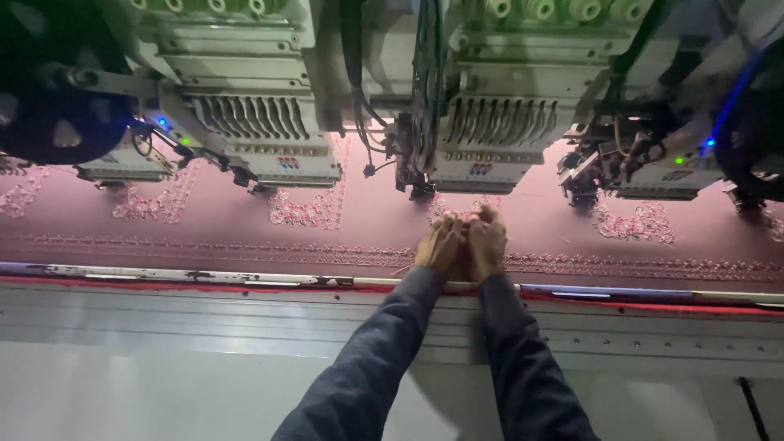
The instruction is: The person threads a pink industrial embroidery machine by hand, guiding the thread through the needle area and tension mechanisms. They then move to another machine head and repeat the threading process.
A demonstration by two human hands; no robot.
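Head view: both hands, left hand (438, 242) and right hand (487, 239), pressed together on maroon fabric (367, 220).

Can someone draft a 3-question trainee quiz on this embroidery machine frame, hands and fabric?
1. True or false: the left hand and the right hand are pressed close together on the maroon fabric.
2. Which embroidery head is nearest the hands? A) the far-left head B) the centre-right head C) the far-right head
3. Fill in: the pink embroidered motifs sit in a row under the heads, and a long embroidered ______ runs along the fabric's near edge, just beyond the frame rail.

Key: 1 true; 2 B; 3 border.
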